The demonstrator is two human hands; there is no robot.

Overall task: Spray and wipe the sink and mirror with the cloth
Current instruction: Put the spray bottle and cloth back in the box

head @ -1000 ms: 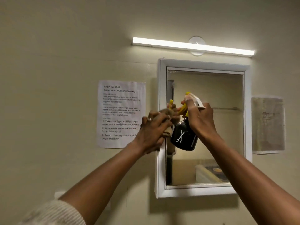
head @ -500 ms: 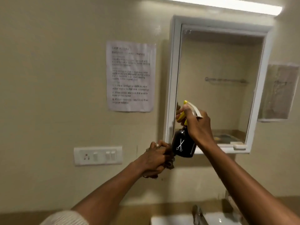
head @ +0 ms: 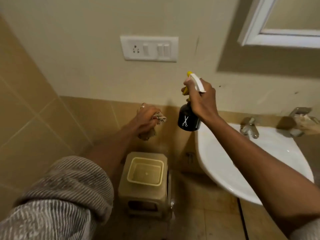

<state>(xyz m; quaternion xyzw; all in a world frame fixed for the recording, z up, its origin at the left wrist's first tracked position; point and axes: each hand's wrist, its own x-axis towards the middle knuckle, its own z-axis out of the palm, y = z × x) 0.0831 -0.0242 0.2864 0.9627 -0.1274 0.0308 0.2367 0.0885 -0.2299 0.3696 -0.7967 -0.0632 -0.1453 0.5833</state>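
My right hand (head: pixel 200 97) grips a black spray bottle (head: pixel 187 118) with a white and yellow trigger head, held upright in the air just left of the white sink (head: pixel 280 153). My left hand (head: pixel 146 118) is closed around a bunched brownish cloth (head: pixel 160 117), held lower and to the left, above a beige stool. Only the lower left corner of the white-framed mirror (head: pixel 254 37) shows at the top right. The right arm crosses over the sink basin and hides part of it.
A beige plastic stool (head: pixel 145 181) stands on the floor left of the sink. A white switch plate (head: pixel 149 48) is on the wall. A chrome tap (head: pixel 249 127) sits at the sink's back, with a soap holder (head: pixel 297 122) to its right. Tiled wall at left.
The view has swung down from the mirror to the sink and floor. Both hands have dropped from mirror height, the left with the cloth, the right with the bottle.
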